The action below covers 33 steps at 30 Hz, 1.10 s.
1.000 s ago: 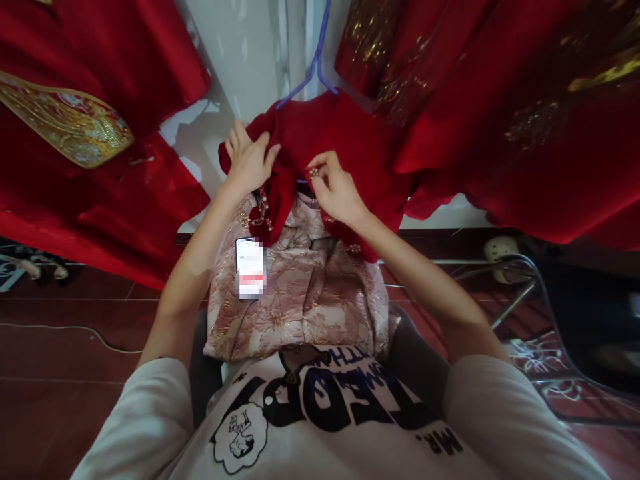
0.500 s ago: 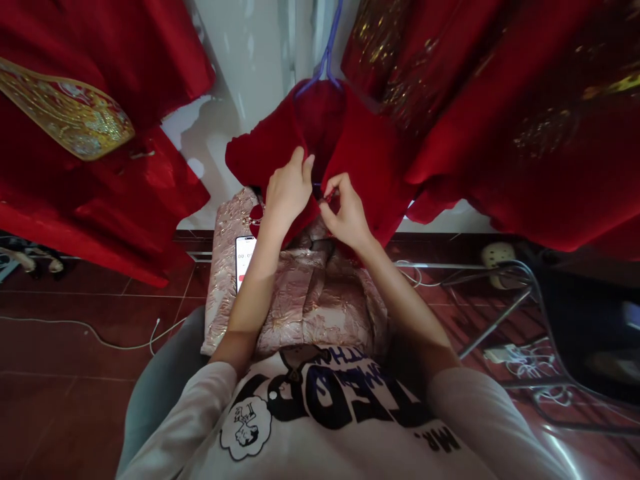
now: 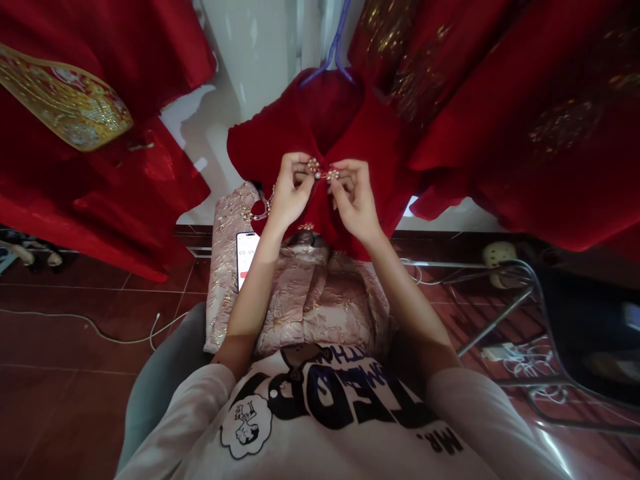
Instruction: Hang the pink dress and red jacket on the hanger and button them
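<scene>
A red garment [image 3: 385, 147] hangs on a purple hanger [image 3: 334, 53] in front of me. At its front opening, my left hand [image 3: 293, 190] pinches a flower-shaped clasp piece [image 3: 313, 165]. Just to the right, my right hand [image 3: 356, 200] has its fingers closed on a matching flower piece [image 3: 333, 175]. The two pieces are close together, with a small pearl-like bead between them. Lower on the opening sits another flower clasp [image 3: 306, 227]. Beaded trim [image 3: 260, 212] shows at the garment's left edge, beside my left wrist.
Pink brocade fabric [image 3: 285, 300] lies on my lap, with a phone [image 3: 245, 257] on it under my left forearm. Red garments [image 3: 65, 180] hang at both sides. At right are a dark chair [image 3: 590, 320], cables and a pale clog [image 3: 500, 257].
Both hands have come level at the opening, and the flower pieces now show between their fingers. The left hand has turned and lowered slightly; the collar opening looks wider.
</scene>
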{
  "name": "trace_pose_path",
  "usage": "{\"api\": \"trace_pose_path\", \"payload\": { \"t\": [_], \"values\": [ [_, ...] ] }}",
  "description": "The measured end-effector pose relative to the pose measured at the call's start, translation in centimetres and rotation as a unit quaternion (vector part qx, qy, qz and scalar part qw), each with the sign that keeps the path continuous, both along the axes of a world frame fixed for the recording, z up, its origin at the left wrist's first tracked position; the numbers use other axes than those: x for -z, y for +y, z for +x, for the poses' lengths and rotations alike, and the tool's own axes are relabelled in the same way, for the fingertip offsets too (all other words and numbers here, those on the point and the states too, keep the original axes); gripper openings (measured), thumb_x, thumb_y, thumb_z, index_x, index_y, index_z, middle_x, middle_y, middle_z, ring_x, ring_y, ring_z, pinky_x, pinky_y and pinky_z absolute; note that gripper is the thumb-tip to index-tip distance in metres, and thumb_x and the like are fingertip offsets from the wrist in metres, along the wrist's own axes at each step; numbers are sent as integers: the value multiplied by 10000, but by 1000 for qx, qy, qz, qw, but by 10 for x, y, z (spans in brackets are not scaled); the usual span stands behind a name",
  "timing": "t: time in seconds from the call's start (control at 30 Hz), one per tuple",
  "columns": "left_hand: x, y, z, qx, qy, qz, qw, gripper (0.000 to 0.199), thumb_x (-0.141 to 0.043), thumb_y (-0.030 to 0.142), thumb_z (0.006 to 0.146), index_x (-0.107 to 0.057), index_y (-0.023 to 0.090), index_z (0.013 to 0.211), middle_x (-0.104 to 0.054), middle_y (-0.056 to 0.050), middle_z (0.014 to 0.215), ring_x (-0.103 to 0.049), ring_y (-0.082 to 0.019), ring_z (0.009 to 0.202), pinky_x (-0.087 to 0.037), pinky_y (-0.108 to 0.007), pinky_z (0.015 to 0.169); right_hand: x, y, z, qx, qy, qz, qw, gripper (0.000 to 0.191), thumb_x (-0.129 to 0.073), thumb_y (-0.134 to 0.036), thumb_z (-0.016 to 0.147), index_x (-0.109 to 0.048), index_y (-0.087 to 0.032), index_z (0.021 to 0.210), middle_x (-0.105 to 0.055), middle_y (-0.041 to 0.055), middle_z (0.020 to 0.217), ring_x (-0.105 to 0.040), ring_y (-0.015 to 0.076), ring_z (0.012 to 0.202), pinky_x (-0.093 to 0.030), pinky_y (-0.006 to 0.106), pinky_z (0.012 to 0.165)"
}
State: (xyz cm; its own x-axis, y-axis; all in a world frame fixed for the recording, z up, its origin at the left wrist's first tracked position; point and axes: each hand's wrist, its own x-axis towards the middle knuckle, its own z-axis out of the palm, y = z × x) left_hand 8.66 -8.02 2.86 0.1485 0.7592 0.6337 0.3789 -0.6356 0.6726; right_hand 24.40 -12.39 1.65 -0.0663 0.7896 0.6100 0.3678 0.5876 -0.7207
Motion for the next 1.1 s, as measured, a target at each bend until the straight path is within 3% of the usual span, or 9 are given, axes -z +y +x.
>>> {"api": "trace_pose_path", "payload": {
  "t": [0.13, 0.3, 0.47, 0.67, 0.87, 1.1],
  "values": [
    [2, -3, 4, 0, 4, 1, 1000, 335, -718, 292, 1019, -532, 317, 1297, -671, -55, 1082, -715, -191, 958, -601, -299, 797, -1, -1, 2, -5, -10, 12, 1000, 529, -392, -703, 1033, -476, -338, 1406, -583, 85, 1179, -641, 218, 975, -646, 380, 733],
    [8, -9, 6, -65, -2, 27, 998, 337, -738, 219, 987, -560, 302, 1261, -666, -57, 1119, -705, -181, 913, -602, -300, 770, -4, -3, 5, -5, -24, 20, 1000, 522, -402, -710, 1028, -537, -332, 1362, -602, 87, 1214, -647, 230, 1024, -658, 376, 727],
    [-5, -25, 2, -48, 29, 39, 998, 166, -695, 160, 969, -667, 254, 1102, -692, -32, 953, -699, -181, 854, -589, -307, 768, -11, -10, 9, -9, -37, 20, 999, 518, -422, -661, 1041, -570, -340, 1421, -603, 98, 1265, -658, 264, 1102, -667, 473, 830],
    [-16, -35, -1, -49, 59, 56, 995, 66, -694, 176, 937, -688, 232, 971, -716, -35, 958, -691, -184, 838, -579, -298, 749, -17, -15, 12, -5, -57, 18, 998, 535, -464, -601, 1047, -533, -363, 1521, -630, 94, 1286, -656, 287, 1174, -626, 559, 948],
    [-17, -37, -3, -60, 81, 69, 993, 51, -703, 224, 933, -698, 228, 983, -718, -30, 958, -692, -184, 848, -566, -284, 741, -19, -16, 14, -1, -74, 42, 996, 518, -466, -565, 1055, -542, -304, 1496, -674, 102, 1313, -688, 272, 1180, -671, 440, 873],
    [-19, -40, -5, -89, 152, 84, 981, 117, -620, 311, 1032, -706, 232, 1040, -709, -30, 947, -700, -191, 890, -546, -284, 788, -21, -16, 21, -6, -106, 73, 992, 491, -505, -542, 1038, -566, -295, 1458, -684, 90, 1366, -705, 260, 1203, -688, 373, 824]
  ]
}}
